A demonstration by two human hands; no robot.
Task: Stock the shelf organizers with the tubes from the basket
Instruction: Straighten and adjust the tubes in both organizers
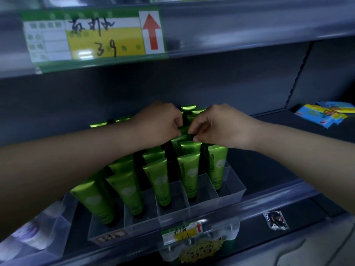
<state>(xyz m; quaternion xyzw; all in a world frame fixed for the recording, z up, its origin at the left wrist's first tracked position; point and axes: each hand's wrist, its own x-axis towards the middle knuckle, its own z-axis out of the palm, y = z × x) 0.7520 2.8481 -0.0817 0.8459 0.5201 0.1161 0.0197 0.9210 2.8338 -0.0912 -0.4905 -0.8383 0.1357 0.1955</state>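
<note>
A clear plastic shelf organizer [228,196] with divided lanes stands on the middle shelf. Several green tubes [160,181] stand cap-down in its lanes. My left hand [161,124] and my right hand [217,125] meet above the middle rows, and the fingers of both pinch the crimped top edge of one green tube [184,129]. My forearms hide some of the rear tubes on the left. The basket is not in view.
A second clear organizer [38,233] with pale purple packs sits at the lower left. Blue and yellow packets [324,114] lie on the shelf at the far right. Price tags hang on the upper shelf edge [92,38] and the lower rail [182,232].
</note>
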